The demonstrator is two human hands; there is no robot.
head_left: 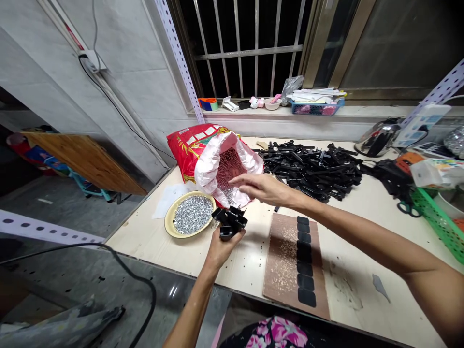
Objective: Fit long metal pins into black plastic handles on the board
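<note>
My left hand [224,247] is raised at the front of the table, shut around a cluster of black plastic parts [230,221]. My right hand [263,188] reaches across with its fingers extended and apart, holding nothing. Its fingertips hover at the mouth of a red woven sack [190,150] with a white liner, which lies tilted and is full of dark nails [228,169]. Just left of my left hand sits a yellow plate [167,218] heaped with small silver metal pieces [193,214].
A large pile of black plastic parts [308,169] covers the back of the wooden table [355,299]. A cardboard sheet [286,261] with a row of black pieces lies in front. A kettle [377,137], scissors [408,208] and a green basket [440,222] stand at the right.
</note>
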